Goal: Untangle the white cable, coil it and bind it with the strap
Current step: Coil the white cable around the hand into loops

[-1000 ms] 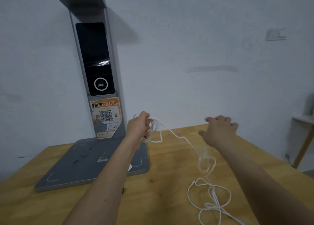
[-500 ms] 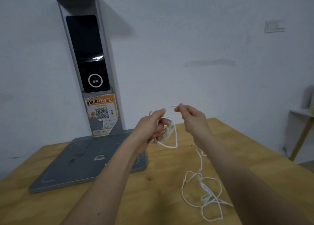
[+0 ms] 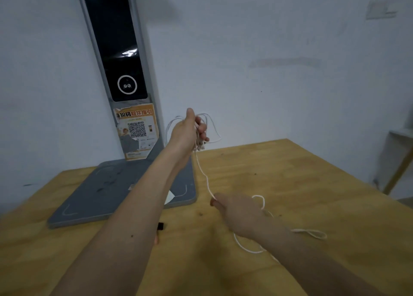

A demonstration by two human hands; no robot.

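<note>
Head view — right hand (image 3: 240, 215) dropped lower, pinching white cable (image 3: 204, 172), left hand (image 3: 190, 131) still gripping coils.

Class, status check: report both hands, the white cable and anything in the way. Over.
Left hand grips coiled loops, raised. Right hand pinches the white cable low. Loose loops on table. Small black piece, maybe the strap, by left forearm.

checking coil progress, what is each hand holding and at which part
The left hand grips the gathered loops of the white cable. The right hand pinches the free run lower down, ahead of the loose loops on the table.
</note>
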